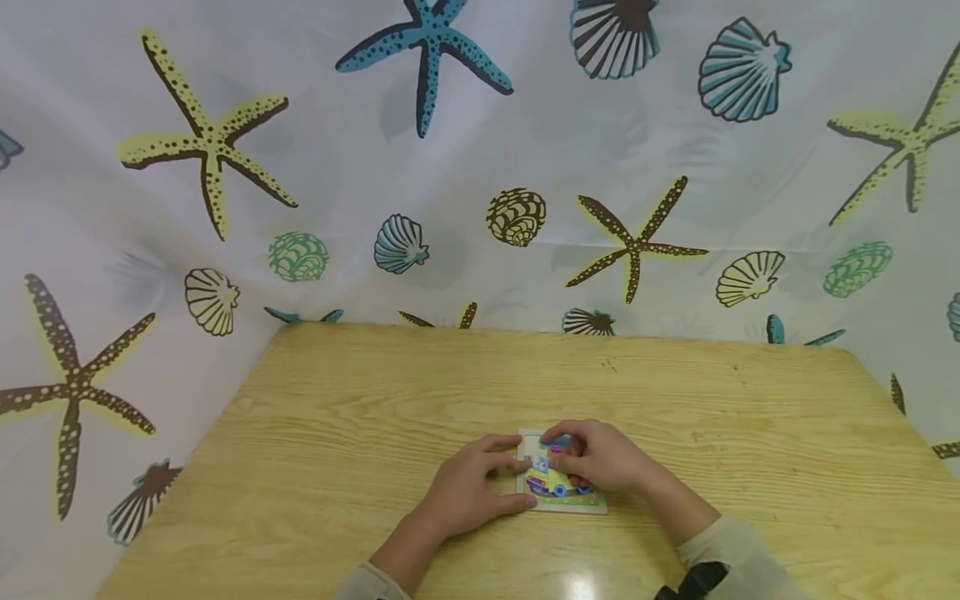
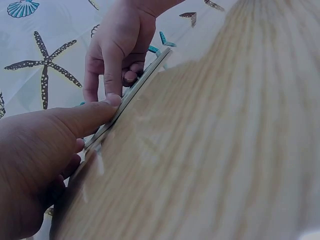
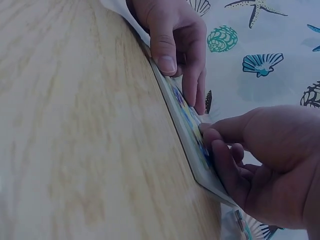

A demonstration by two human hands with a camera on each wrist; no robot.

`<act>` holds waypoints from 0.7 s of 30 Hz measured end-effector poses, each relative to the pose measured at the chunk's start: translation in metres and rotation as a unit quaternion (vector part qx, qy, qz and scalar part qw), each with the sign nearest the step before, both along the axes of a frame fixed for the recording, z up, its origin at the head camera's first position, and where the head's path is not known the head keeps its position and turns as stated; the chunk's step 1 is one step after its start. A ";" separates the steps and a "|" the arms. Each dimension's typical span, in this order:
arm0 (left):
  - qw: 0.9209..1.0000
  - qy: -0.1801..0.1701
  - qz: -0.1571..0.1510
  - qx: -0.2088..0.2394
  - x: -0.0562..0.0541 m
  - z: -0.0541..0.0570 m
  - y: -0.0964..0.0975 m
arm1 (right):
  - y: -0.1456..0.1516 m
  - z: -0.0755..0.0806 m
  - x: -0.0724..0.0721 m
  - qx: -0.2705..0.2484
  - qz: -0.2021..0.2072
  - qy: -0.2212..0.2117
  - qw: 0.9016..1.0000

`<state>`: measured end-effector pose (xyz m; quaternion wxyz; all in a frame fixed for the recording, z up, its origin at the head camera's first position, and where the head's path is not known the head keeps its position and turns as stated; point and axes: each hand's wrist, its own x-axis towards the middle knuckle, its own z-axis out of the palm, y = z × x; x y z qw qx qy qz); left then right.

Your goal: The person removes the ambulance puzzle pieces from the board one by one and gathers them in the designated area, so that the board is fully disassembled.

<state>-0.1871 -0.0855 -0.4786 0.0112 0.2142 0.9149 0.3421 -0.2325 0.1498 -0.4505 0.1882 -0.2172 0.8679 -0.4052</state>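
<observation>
As we read from the left, the table (image 1: 315, 467) spreads from its slanting edge beside the patterned cloth (image 1: 45, 225) to the left hand (image 1: 474, 485), whose thumb and fingers, spread apart, touch the left side of the picture board (image 1: 557, 498). We see this board lying flat, well apart from the table's far edge. The right hand (image 1: 606, 458) bends over it, fingers curled; we cannot tell whether they pinch anything. Rightward, more tabletop extends.
</observation>
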 end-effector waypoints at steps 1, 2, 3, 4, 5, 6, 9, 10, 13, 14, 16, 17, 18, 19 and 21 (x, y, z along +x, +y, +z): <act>1.000 0.000 0.001 0.000 0.000 0.000 0.000 | -0.001 -0.001 0.000 0.003 -0.003 0.006 1.000; 1.000 0.000 0.001 0.001 0.000 0.000 0.000 | -0.001 -0.001 0.000 0.007 -0.007 0.012 1.000; 1.000 -0.001 0.001 0.002 0.000 0.000 0.000 | -0.002 -0.001 0.001 0.015 -0.014 0.024 1.000; 1.000 0.000 0.001 0.002 0.000 0.001 0.000 | -0.003 -0.002 0.002 0.023 -0.022 0.036 0.999; 1.000 0.000 0.000 0.002 0.000 0.001 -0.001 | -0.004 -0.002 0.002 0.029 -0.028 0.048 0.998; 1.000 0.000 -0.001 0.003 0.000 0.001 -0.001 | -0.005 -0.001 0.003 0.035 -0.035 0.058 0.997; 1.000 0.000 0.000 0.004 0.002 0.001 -0.002 | -0.009 -0.002 0.007 0.049 -0.058 0.079 0.994; 1.000 -0.001 0.000 0.004 0.002 0.000 -0.002 | -0.010 -0.002 0.008 0.051 -0.062 0.080 0.994; 1.000 -0.005 -0.002 0.004 0.002 -0.001 -0.002 | -0.012 -0.002 0.011 0.061 -0.072 0.082 0.992; 1.000 -0.007 -0.003 0.004 0.002 -0.001 -0.002 | -0.013 -0.002 0.012 0.064 -0.074 0.083 0.992; 1.000 -0.007 -0.005 0.002 0.002 -0.002 -0.001 | -0.013 -0.001 0.013 0.068 -0.074 0.086 0.991; 1.000 -0.007 -0.005 0.001 0.001 -0.002 -0.001 | -0.013 0.000 0.013 0.068 -0.073 0.088 0.991; 1.000 -0.006 -0.005 0.001 0.001 -0.003 -0.001 | -0.013 0.001 0.012 0.067 -0.071 0.090 0.991; 1.000 -0.005 -0.004 -0.001 0.001 -0.003 -0.001 | -0.013 0.001 0.012 0.064 -0.069 0.094 0.991; 1.000 -0.002 -0.002 -0.004 0.000 -0.003 -0.002 | -0.013 0.001 0.010 0.054 -0.067 0.101 0.991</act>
